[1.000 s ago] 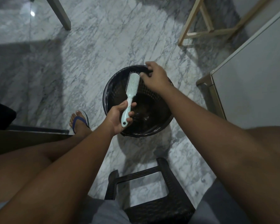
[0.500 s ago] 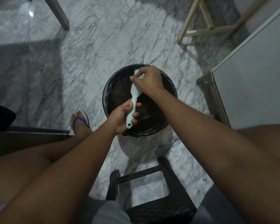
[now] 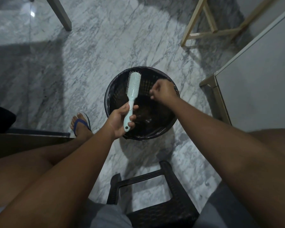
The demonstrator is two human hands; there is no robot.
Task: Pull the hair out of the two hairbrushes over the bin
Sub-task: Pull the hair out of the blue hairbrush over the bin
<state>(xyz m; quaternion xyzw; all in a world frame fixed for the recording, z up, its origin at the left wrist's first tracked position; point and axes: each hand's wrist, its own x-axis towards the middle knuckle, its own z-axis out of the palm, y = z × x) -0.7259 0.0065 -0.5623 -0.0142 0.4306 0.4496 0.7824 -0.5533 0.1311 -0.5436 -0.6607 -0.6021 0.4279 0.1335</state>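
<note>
Right hand (image 3: 163,92) is hiding whatever its curl is pinching. Left hand (image 3: 119,122) is covering hairbrush (image 3: 134,86) handle's middle. Bottom edge is cropping stool (image 3: 164,213).

It is dim in here, and everything has a cool grey-blue cast. One small glare spot shines on the polished grey-veined marble floor (image 3: 105,46) at the far left, and broad soft shadows cross that side. The round black plastic bin (image 3: 113,89) throws a faint shadow toward the sitter, and its inside is nearly lost in darkness. The pale mint plastic hairbrush (image 3: 134,84) looks sharp and brightest. The right hand (image 3: 163,92) looks slightly smeared. Straight lines bow toward the edges of the view, like the white cabinet (image 3: 262,79).
</note>
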